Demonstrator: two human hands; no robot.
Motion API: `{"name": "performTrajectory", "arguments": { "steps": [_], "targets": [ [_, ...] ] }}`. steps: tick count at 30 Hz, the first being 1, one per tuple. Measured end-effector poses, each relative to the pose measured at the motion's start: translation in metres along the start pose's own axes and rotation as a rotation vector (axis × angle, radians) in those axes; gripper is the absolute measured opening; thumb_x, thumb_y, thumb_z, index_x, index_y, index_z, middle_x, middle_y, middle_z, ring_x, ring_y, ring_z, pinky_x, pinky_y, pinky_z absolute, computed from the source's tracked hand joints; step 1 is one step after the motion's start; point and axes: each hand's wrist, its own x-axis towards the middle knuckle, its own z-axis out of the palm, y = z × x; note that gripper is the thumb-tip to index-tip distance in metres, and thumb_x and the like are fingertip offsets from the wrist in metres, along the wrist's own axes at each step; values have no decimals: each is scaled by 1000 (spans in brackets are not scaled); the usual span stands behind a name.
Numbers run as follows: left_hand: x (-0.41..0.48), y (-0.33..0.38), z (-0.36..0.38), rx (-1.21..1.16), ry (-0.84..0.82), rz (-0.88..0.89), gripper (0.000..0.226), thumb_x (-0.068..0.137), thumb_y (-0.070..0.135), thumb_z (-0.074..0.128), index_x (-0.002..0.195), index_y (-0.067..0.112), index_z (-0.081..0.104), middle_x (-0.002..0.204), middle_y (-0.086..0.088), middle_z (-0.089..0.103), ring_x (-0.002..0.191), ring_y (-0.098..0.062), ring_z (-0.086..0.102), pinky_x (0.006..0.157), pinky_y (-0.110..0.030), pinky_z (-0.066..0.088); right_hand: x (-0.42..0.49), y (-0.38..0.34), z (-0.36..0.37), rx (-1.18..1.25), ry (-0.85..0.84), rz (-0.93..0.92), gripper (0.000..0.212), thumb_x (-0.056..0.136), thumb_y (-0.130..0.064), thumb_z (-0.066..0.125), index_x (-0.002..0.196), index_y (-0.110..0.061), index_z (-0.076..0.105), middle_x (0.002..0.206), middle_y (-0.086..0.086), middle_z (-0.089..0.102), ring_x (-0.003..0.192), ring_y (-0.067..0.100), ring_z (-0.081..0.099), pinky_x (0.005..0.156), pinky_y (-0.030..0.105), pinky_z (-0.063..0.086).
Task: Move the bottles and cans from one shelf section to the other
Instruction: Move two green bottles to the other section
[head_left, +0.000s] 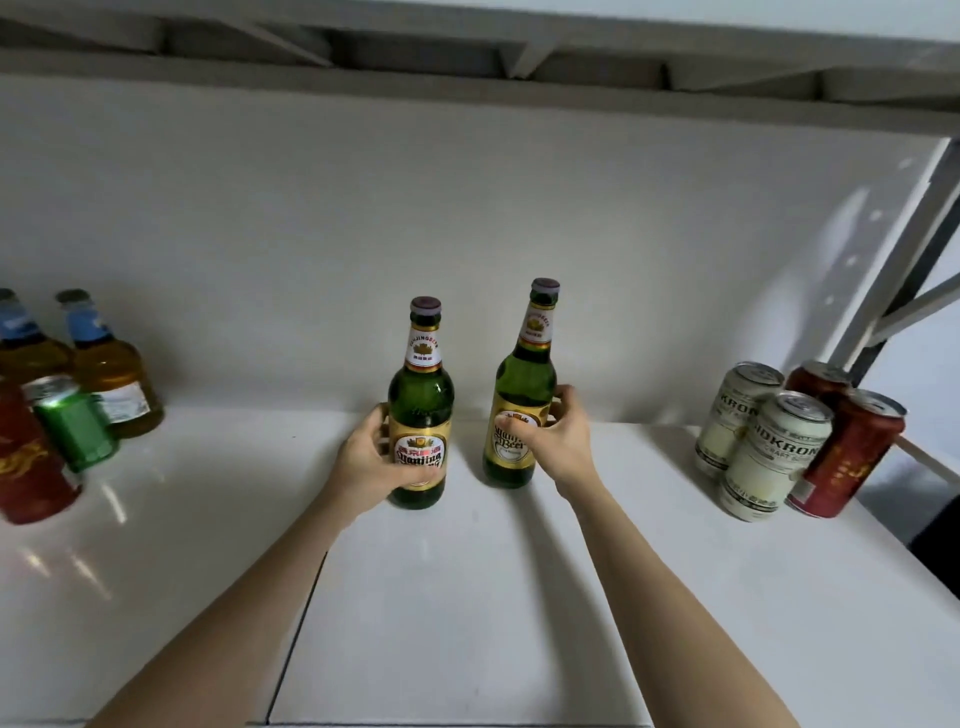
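Two green beer bottles with gold labels stand in the middle of the white shelf (467, 597). My left hand (366, 462) is wrapped around the lower body of the left green bottle (421, 395), which stands upright. My right hand (558, 439) grips the label area of the right green bottle (522, 379), which leans slightly to the right. Both bottles sit just right of the seam (298, 623) between the two shelf sections.
On the left section stand two amber bottles (111, 374) with blue neck labels, a green can (72, 423) and a red can (26, 462). At the right end stand two white cans (769, 457) and two red cans (852, 457), next to the shelf's metal upright (904, 249).
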Motion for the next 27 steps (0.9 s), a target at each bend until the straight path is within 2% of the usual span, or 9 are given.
{"name": "performTrajectory", "arguments": {
  "steps": [3, 8, 15, 18, 21, 27],
  "targets": [
    [12, -5, -1, 7, -4, 11, 74, 51, 2, 93, 106, 36, 58, 104, 8, 72, 91, -8, 71, 75, -23, 56, 17, 10, 7, 2, -4, -8, 55, 68, -8, 87, 109, -15, 50, 96, -3, 66, 85, 11, 68, 65, 20, 54],
    [28, -15, 1, -6, -4, 21, 75, 52, -1, 92, 110, 33, 59, 106, 4, 73, 95, -13, 71, 79, -29, 58, 43, 22, 14, -18, 3, -4, 57, 68, -11, 87, 112, -13, 50, 96, -4, 64, 88, 13, 67, 70, 26, 55],
    [39, -26, 6, 33, -40, 18, 78, 52, 8, 94, 118, 30, 57, 110, 4, 72, 99, -16, 70, 86, -37, 58, 61, 25, 20, -28, -16, -5, 57, 69, -13, 86, 111, -18, 48, 93, -10, 60, 83, 5, 62, 63, 19, 50],
    [41, -27, 8, 32, -52, 19, 80, 53, 9, 94, 121, 27, 57, 111, 3, 71, 100, -17, 70, 87, -40, 58, 62, 28, 20, -49, -23, -14, 58, 69, -18, 87, 112, -21, 48, 95, -10, 59, 85, 6, 61, 65, 19, 50],
    [42, -29, 10, 23, -68, 21, 80, 53, 8, 94, 122, 25, 57, 112, 1, 72, 100, -18, 70, 87, -41, 58, 61, 29, 19, -53, -37, -4, 62, 70, -22, 87, 119, -21, 48, 98, -9, 58, 86, 8, 61, 65, 18, 48],
    [37, -30, 12, -42, -74, -27, 81, 53, 4, 93, 122, 25, 57, 112, 0, 72, 100, -18, 70, 87, -40, 58, 52, 33, 5, 56, -50, 70, 75, 72, -27, 86, 136, -17, 46, 118, 4, 61, 103, 18, 62, 70, 18, 50]
  ]
}}
